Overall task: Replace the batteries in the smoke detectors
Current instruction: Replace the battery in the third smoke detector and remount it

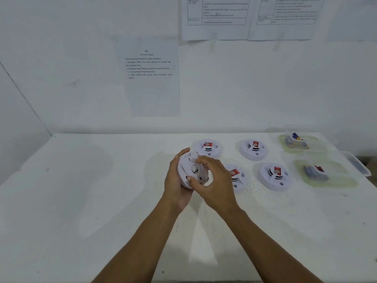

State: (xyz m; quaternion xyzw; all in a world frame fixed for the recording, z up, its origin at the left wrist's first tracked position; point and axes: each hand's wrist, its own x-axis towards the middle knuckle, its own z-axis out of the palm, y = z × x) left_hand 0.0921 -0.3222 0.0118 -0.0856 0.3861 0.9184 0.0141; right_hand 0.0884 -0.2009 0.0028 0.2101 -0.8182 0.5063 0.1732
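the smoke detector (pixel 190 170) is up off the table, in front of the person, a bit right of the middle. it is tipped on its edge with its back side facing us. the left hand (pixel 175 180) holds it from behind, fingers curled round its rim. the right hand (pixel 216 184) grips it too, thumb on the low edge and fingers bent over the top. four other detectors (pixel 253 149) lie flat on the white table (pixel 102 190) just to the right, in two rows. further right sit two clear boxes (pixel 346 182) with batteries (pixel 314 172) inside. a paper sheet (pixel 149 88) with writing is stuck on the wall behind.
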